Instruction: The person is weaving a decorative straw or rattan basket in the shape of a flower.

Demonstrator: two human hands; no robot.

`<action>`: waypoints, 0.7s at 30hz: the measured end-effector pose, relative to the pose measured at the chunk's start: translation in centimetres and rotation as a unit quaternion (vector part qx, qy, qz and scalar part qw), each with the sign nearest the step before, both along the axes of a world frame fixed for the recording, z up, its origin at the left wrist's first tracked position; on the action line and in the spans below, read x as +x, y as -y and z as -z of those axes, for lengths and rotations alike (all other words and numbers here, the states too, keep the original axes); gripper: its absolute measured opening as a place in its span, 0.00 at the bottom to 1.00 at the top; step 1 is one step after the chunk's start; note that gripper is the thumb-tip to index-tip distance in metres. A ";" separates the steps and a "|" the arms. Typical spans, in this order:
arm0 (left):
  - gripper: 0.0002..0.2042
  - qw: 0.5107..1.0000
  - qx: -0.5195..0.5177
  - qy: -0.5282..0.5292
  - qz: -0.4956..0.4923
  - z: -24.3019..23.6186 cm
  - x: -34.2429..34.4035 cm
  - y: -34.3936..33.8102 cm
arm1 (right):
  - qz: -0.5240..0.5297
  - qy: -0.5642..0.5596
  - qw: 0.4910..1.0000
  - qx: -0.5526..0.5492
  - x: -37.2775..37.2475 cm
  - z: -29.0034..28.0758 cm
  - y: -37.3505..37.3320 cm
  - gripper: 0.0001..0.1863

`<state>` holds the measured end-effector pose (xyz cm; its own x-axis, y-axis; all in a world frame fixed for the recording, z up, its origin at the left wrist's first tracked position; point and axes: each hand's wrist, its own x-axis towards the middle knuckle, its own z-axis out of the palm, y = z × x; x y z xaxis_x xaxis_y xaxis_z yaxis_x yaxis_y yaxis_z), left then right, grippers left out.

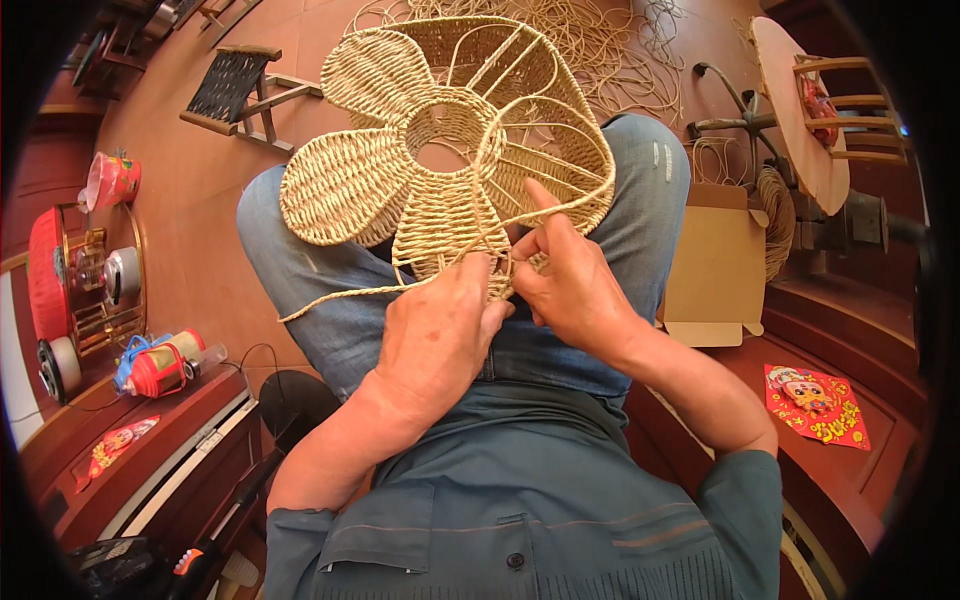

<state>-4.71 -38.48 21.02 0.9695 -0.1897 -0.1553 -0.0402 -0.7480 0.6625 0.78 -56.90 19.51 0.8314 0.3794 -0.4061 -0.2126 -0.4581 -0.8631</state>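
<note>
Head view: woven flower frame [440, 150] rests on the lap over jeans | left hand [437, 335] fingers clamped on a loose cord [340, 297] at the frame's lower edge | right hand [572, 285] fingers pinching the weave beside it | floor [190, 200] reddish tile, cord pile [610, 50], stool [240, 90], cardboard box [715, 265] right.

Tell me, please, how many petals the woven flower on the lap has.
5: woven petals at upper left and left, open-framed petals at top and right, and the bottom petal, partly behind the fingers of both hands.
</note>
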 end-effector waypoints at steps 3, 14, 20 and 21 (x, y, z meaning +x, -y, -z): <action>0.17 1.000 0.018 -0.001 -0.013 -0.4 -0.1 -0.3 | 0.059 0.032 0.997 0.025 -1.1 0.9 -0.3 0.42; 0.18 1.000 0.006 0.028 -0.010 -0.6 -0.3 -0.3 | 0.239 0.113 0.953 0.150 -4.5 3.8 -1.4 0.28; 0.17 0.998 0.003 0.056 -0.019 -0.4 -0.6 0.1 | 0.220 -0.067 0.924 0.306 -4.1 1.4 -0.4 0.22; 0.17 0.997 0.007 0.073 -0.015 -0.2 -0.6 0.3 | 0.216 -0.105 0.918 0.316 -3.8 1.1 0.0 0.22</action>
<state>-5.28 -38.79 21.26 0.9873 -0.1585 -0.0142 -0.1126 -0.7593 0.6409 -3.07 -56.94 18.45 0.8881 0.2468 -0.3878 -0.4491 0.2860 -0.8465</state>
